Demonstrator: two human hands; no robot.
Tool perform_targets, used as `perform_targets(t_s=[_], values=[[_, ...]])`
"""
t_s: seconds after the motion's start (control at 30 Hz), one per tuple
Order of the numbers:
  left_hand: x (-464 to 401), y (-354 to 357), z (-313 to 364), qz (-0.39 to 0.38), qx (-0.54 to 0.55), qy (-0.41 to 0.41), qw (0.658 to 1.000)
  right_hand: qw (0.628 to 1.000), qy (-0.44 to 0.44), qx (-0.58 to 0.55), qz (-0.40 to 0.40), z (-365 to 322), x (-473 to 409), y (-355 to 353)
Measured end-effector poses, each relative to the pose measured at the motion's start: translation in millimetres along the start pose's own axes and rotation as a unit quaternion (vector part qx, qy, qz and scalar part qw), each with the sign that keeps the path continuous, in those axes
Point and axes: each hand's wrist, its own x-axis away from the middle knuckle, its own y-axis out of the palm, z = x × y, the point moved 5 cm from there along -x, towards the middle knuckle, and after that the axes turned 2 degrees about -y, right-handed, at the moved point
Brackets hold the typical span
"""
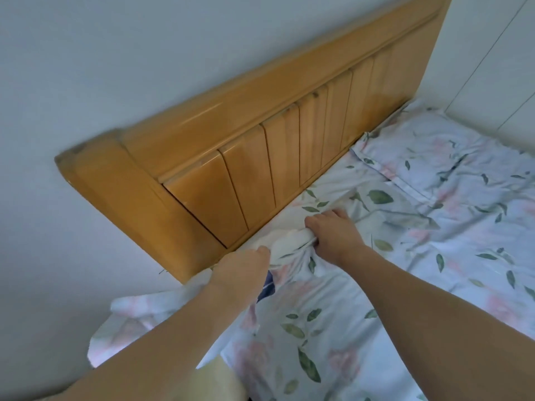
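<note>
A floral bed sheet [333, 314] with green leaves and pink flowers covers the bed. Its corner is bunched up near the foot of the wooden headboard [231, 157]. My left hand [240, 270] grips the bunched white fabric at the bed's left edge. My right hand [333, 233] grips the same bunch from the right, close to the headboard. Part of the sheet hangs off the left side of the bed.
A pillow [434, 157] in matching floral fabric lies at the head of the bed on the right. A pale wall runs behind and left of the headboard. White cabinet panels [498, 68] stand at the far right.
</note>
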Motion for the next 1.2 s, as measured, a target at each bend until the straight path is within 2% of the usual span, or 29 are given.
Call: perform_targets(t_s=[0.07,0.17,0.23,0.3,0.33,0.4,0.43,0.47,0.5,0.53,0.57,0.6,0.63,0.7,0.73,0.77,0.83,0.87,0.9,0.93,0.97,1.07,1.13,1.2], values=[[-14.5,-3.5,12.3,-0.008,0.002,0.006,1.0,0.998,-0.002,0.011,0.061,18.2,-7.6,-3.0],[-33.6,20.1,47.4,0.003,-0.034,0.042,0.999,0.986,0.039,0.004,0.162,50.1,-3.5,22.4],[-57.1,60.7,70.3,-0.015,-0.041,0.077,0.996,0.98,0.094,-0.017,0.173,72.0,1.5,66.7],[-101.5,154.6,109.5,-0.072,-0.025,0.073,0.994,0.976,0.18,-0.044,0.113,107.1,4.4,171.7],[-105.3,182.2,117.6,-0.107,-0.009,0.067,0.992,0.972,0.218,-0.073,0.048,113.5,8.8,201.5],[-120.5,261.9,143.1,-0.187,0.039,0.075,0.979,0.946,0.279,-0.148,-0.07,127.8,27.7,291.5],[-127.0,298.9,155.6,-0.236,0.057,0.079,0.967,0.922,0.303,-0.215,-0.113,132.3,37.5,331.0],[-135.2,324.7,171.0,-0.264,0.056,0.13,0.954,0.887,0.331,-0.296,-0.128,141.1,44.6,363.7],[-145.0,337.1,183.6,-0.274,0.04,0.183,0.944,0.853,0.368,-0.356,-0.101,152.5,49.7,383.3],[-159.4,340.9,191.8,-0.277,0.029,0.206,0.938,0.826,0.403,-0.393,-0.041,167.4,52.6,398.5],[-179.3,334.9,196.9,-0.259,0.045,0.213,0.941,0.798,0.451,-0.4,0.015,184.9,54.7,405.2],[-203.8,322.2,196.0,-0.215,0.081,0.205,0.952,0.766,0.491,-0.408,0.078,204.0,54.0,408.6],[-231.3,302.4,188.9,-0.145,0.119,0.19,0.964,0.718,0.539,-0.422,0.126,219.4,51.9,405.0],[-300.3,259.0,165.2,0.026,0.178,0.146,0.973,0.593,0.63,-0.457,0.207,249.7,44.7,404.0],[-335.0,240.0,147.7,0.084,0.193,0.11,0.971,0.534,0.658,-0.48,0.227,261.1,38.5,403.2],[-367.6,226.3,131.1,0.11,0.207,0.062,0.97,0.479,0.667,-0.519,0.237,269.7,31.4,401.7],[-423.8,217.9,98.9,0.089,0.273,-0.063,0.956,0.369,0.656,-0.601,0.268,284.5,19.2,404.9],[-444.7,219.9,87.0,0.061,0.328,-0.112,0.936,0.313,0.646,-0.64,0.274,288.1,15.2,404.5],[-464.0,223.6,79.1,0.04,0.393,-0.144,0.907,0.272,0.635,-0.671,0.268,292.5,11.3,402.9],[-477.7,226.3,76.1,0.027,0.445,-0.16,0.881,0.26,0.626,-0.687,0.262,299.8,7.1,403.4],[-487.5,228.0,75.9,0.021,0.467,-0.162,0.869,0.276,0.616,-0.698,0.241,307.5,2.3,403.6],[-506.0,235.8,77.2,0.006,0.468,-0.159,0.869,0.337,0.587,-0.719,0.158,326.8,-8.8,410.0],[-506.2,246.3,82.1,-0.039,0.502,-0.168,0.848,0.356,0.559,-0.736,0.141,332.9,-14.8,409.6],[-502.0,255.5,90.5,-0.083,0.517,-0.137,0.841,0.371,0.539,-0.745,0.13,331.7,-17.0,404.4]])
